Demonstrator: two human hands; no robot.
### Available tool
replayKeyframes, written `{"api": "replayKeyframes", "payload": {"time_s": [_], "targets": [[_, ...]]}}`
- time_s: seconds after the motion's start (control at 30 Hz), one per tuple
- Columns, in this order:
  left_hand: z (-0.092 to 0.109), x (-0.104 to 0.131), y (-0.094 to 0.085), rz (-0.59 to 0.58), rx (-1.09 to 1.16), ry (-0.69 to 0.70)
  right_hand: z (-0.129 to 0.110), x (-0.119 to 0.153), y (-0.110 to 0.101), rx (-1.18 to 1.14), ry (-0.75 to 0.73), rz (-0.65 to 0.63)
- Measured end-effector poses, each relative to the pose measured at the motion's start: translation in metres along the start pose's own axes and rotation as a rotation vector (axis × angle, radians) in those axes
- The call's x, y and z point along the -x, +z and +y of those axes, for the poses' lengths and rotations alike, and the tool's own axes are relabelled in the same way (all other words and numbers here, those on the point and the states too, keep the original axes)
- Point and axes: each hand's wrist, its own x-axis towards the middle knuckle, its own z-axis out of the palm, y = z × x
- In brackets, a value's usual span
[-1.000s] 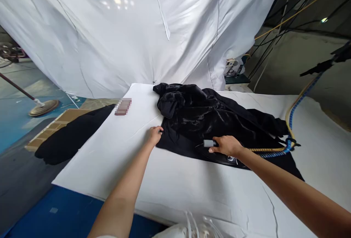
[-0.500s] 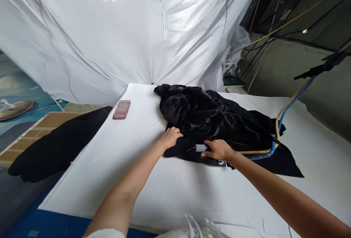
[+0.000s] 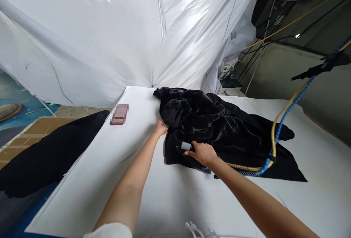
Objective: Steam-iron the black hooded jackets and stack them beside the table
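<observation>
A crumpled black velvet garment (image 3: pixel 219 128) lies on a white padded table (image 3: pixel 115 172). My right hand (image 3: pixel 201 153) grips the grey-tipped handle of a dark steam iron (image 3: pixel 199 165) that rests on the garment's near left edge. A yellow and blue hose (image 3: pixel 274 139) runs from the iron up to the right. My left hand (image 3: pixel 159 128) touches the garment's left edge, fingers pinching the cloth, further back than the iron.
A small reddish flat object (image 3: pixel 119 114) lies on the table's left part. Another black cloth (image 3: pixel 46 154) hangs off the left side over a brown board (image 3: pixel 30 135). White sheeting (image 3: pixel 109 33) hangs behind. Cables and a dark wall are at the right.
My right hand slid the iron leftward along the garment's near edge. My left hand moved back along the garment's left edge. The view shifted to the right.
</observation>
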Motion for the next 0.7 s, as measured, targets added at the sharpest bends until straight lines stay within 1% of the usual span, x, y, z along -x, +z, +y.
{"api": "replayKeyframes", "payload": {"time_s": [0.1, 0.17, 0.27, 0.37, 0.43, 0.53, 0.7], "targets": [[0.009, -0.009, 0.012, -0.076, -0.019, -0.056, -0.012, 0.000, 0.000, -0.023, 0.035, 0.013], [0.013, -0.010, 0.016, -0.079, -0.036, -0.060, -0.017, 0.001, -0.001, -0.024, 0.057, 0.021], [0.005, -0.005, 0.008, 0.007, -0.064, -0.029, -0.020, 0.003, -0.002, -0.031, 0.089, 0.014], [-0.013, 0.003, -0.006, 0.116, -0.104, -0.020, -0.022, 0.004, -0.003, -0.037, 0.105, -0.003], [-0.022, 0.006, -0.011, 0.153, -0.118, -0.032, -0.025, 0.002, -0.002, -0.036, 0.101, -0.007], [-0.027, 0.005, -0.009, 0.168, -0.097, -0.041, -0.032, -0.003, 0.000, -0.049, 0.111, -0.008], [-0.024, -0.004, -0.008, 0.123, 0.014, 0.020, -0.051, -0.022, -0.001, -0.112, 0.192, 0.025]]}}
